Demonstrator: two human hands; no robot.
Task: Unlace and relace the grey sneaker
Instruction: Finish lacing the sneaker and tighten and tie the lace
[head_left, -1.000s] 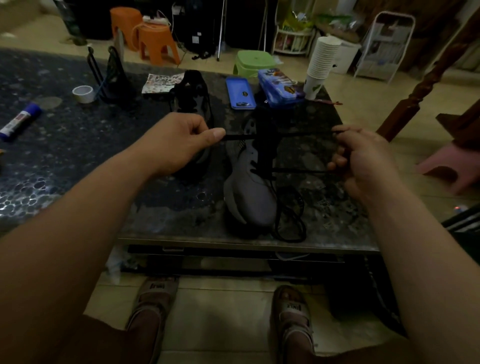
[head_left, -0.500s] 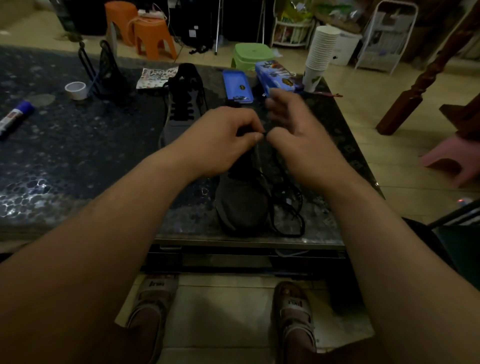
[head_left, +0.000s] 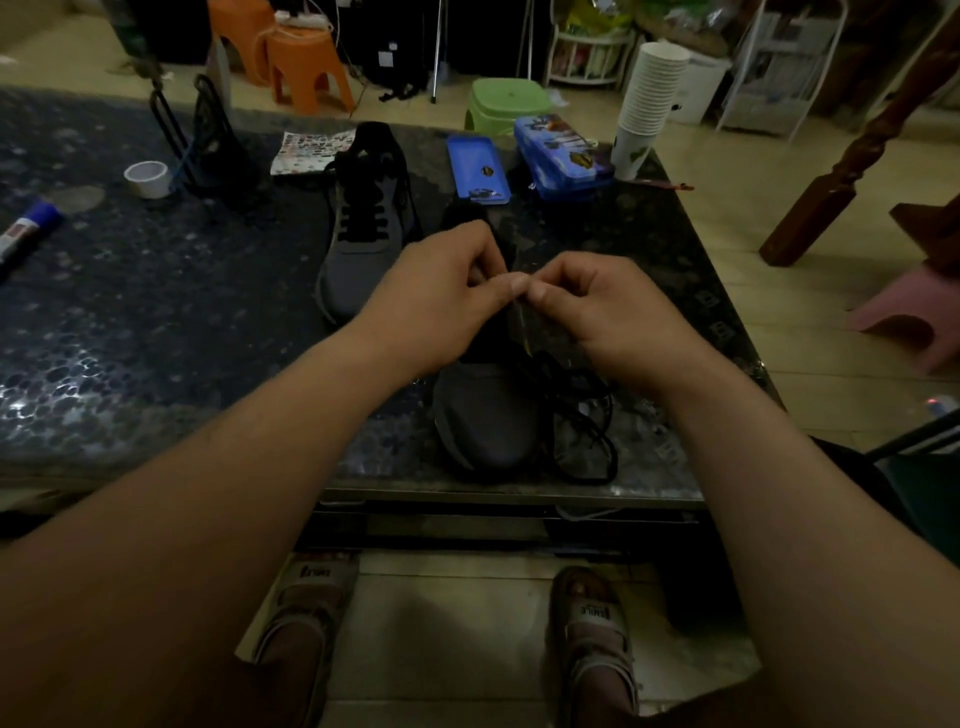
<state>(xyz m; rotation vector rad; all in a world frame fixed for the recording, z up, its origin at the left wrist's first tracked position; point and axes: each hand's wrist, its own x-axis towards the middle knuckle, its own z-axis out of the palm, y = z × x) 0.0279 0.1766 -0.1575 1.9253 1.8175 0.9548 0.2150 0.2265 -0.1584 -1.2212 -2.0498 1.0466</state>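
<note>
Sneaker (head_left: 485, 415) sits at table (head_left: 156, 312) front edge, L hand (head_left: 441, 296) & R hand (head_left: 608, 312) grips pinching lace (head_left: 561, 371).

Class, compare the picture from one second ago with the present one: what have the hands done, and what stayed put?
The left hand and right hand, then spread wide pulling the black lace taut, have come together over the grey sneaker, both pinching the lace. That sneaker, the second sneaker and the paper cups stayed put.
</note>
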